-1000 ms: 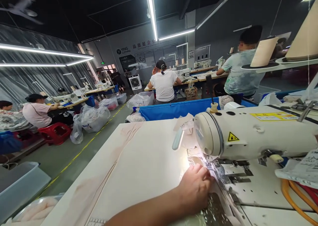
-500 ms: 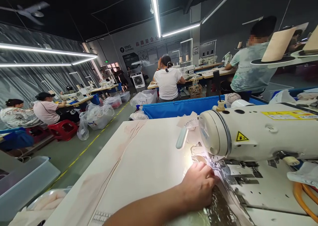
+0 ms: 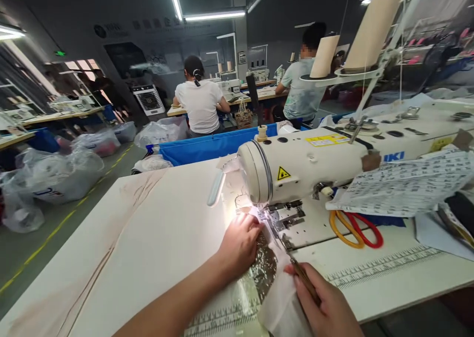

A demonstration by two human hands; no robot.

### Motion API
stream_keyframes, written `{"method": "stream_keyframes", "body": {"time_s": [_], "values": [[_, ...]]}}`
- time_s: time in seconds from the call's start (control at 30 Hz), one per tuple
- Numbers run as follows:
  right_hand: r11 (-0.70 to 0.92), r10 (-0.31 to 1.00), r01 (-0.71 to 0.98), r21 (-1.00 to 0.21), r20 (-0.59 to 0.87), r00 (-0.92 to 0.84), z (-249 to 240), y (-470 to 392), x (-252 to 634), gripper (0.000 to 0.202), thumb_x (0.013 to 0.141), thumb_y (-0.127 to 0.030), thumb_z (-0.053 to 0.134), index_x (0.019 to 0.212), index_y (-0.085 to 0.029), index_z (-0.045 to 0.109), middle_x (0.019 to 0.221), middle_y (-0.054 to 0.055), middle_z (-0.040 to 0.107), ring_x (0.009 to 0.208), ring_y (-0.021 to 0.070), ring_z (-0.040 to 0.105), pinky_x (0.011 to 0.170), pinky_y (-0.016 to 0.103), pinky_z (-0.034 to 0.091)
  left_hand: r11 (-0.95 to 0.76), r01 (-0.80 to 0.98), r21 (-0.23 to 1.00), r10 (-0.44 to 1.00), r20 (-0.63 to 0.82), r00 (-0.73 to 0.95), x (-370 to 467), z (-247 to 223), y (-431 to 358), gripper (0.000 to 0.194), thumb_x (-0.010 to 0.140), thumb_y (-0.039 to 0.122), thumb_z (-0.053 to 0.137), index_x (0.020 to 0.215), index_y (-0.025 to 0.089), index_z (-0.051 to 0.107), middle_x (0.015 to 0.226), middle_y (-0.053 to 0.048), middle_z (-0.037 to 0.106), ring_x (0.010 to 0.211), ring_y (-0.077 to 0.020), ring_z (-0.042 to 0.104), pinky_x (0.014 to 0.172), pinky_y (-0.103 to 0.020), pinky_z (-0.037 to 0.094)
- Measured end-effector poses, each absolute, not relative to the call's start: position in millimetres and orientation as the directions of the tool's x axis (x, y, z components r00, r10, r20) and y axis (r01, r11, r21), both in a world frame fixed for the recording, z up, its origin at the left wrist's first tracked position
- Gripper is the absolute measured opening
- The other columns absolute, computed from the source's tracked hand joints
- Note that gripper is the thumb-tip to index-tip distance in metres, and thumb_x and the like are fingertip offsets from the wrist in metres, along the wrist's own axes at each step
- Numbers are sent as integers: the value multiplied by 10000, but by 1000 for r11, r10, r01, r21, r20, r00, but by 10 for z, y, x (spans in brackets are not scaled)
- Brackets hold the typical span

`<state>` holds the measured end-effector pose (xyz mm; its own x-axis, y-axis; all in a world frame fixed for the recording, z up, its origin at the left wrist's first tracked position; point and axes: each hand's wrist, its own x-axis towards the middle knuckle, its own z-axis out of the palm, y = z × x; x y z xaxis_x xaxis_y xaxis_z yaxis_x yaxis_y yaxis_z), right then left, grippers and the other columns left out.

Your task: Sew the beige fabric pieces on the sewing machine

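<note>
My left hand is closed beside the needle area of a white sewing machine, its fingertips pressed down near the lit presser foot. What lies under those fingers is too small to make out. My right hand grips a slim brown-and-metal tool, whose thin end points up toward the presser foot. Pale thin fabric runs from the foot down beside my right hand. Between my hands lies a shiny, crinkled clear sheet on the table.
Orange and red scissor handles lie right of the machine, near printed white cloth. Thread cones stand above. Behind the table is a blue fabric bin. Two people sit at machines farther back.
The view has swung right. My right hand, holding the slim tool, has come into view with the pale fabric beside it. My left hand remains near the presser foot.
</note>
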<state>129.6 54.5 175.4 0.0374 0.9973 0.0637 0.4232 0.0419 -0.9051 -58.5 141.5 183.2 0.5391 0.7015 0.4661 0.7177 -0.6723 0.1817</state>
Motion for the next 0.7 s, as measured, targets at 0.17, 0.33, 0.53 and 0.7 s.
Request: {"method": "stream_keyframes", "body": {"time_s": [0.17,0.33,0.53,0.7], "values": [[53,998,437,-898,62,7,1801,547,1294,354,887,-523,445,875,-244,663,869,52,768,718,192,703,580,224,512,-710,674,205,673,482,562,-581,1841,1371,309,848,72,363,1006,158,614,933,-85,621,825,-192,560,709,-354,530],[62,997,450,-891,78,16,1828,586,1265,331,888,-484,440,883,-244,667,875,42,762,756,185,703,647,216,517,-688,708,157,684,464,563,-571,1849,1382,302,856,82,369,1011,161,615,947,-90,617,859,-207,570,706,-358,531],[81,995,452,-888,99,15,1817,649,1230,321,891,-466,436,910,-243,667,963,66,767,872,213,710,712,251,536,-675,717,174,690,492,531,-568,1858,1368,332,806,46,371,1035,144,592,978,-97,601,882,-215,552,730,-372,531],[87,994,465,-881,108,20,1815,662,1219,325,893,-474,440,901,-239,664,964,75,770,861,202,721,677,222,536,-704,671,232,679,495,542,-538,1861,1311,320,798,52,381,1016,145,595,957,-96,601,861,-212,540,708,-364,517]]}}
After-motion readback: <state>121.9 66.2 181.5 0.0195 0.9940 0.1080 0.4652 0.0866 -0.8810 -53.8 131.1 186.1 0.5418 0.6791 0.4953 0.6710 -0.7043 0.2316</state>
